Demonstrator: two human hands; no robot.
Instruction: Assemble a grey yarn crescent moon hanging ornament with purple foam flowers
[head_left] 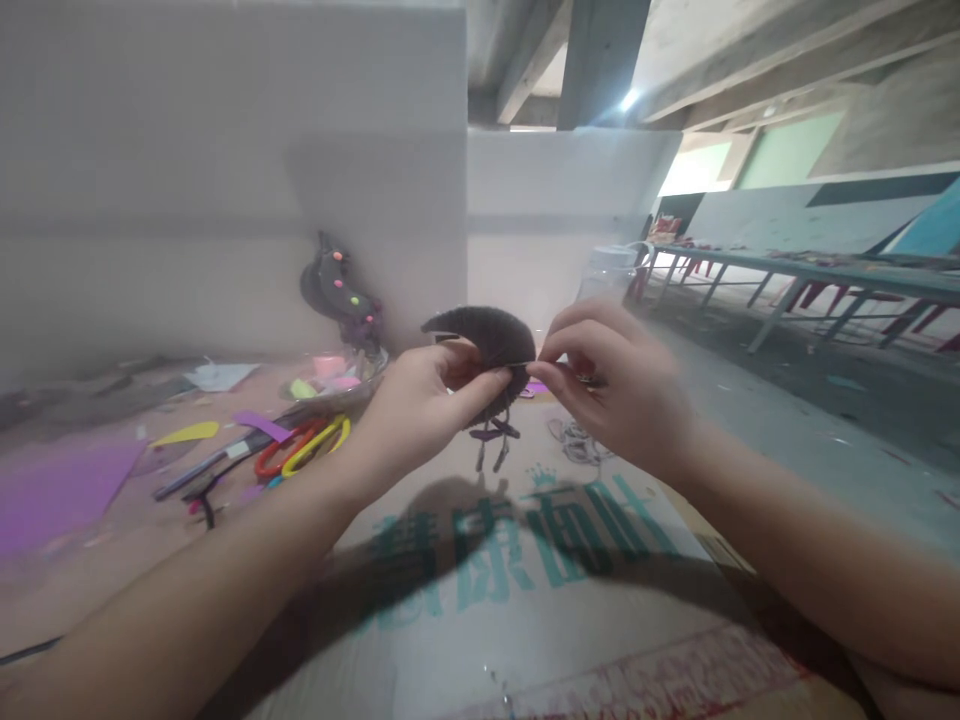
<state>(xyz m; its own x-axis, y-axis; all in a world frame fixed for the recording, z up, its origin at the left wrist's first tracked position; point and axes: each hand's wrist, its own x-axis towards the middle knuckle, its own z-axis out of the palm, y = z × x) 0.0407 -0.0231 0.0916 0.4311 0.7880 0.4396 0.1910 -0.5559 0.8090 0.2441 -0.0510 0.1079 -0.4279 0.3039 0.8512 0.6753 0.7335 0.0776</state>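
Note:
My left hand (pixel 439 395) grips a dark, crescent-shaped felt piece (pixel 499 332) with its thumb on the near face. Bent towards its right edge, my right hand (pixel 619 375) has thumb and forefinger pinched together. A thin pale line, a needle or a thread, runs from that pinch to the left thumb; I cannot tell which it is. Below the felt piece hang short dark strands with a purple bit (pixel 495 430). A small tangle of grey thread (pixel 577 440) lies on the board under my right hand.
Left on the table are red-and-yellow-handled scissors (pixel 319 445), a purple sheet (pixel 64 490), a yellow scrap (pixel 186 433) and a white scrap (pixel 221 375). A dark curved ornament with coloured dots (pixel 341 290) leans by the white partition (pixel 225 130). Behind my right hand stands a clear jar (pixel 609 268).

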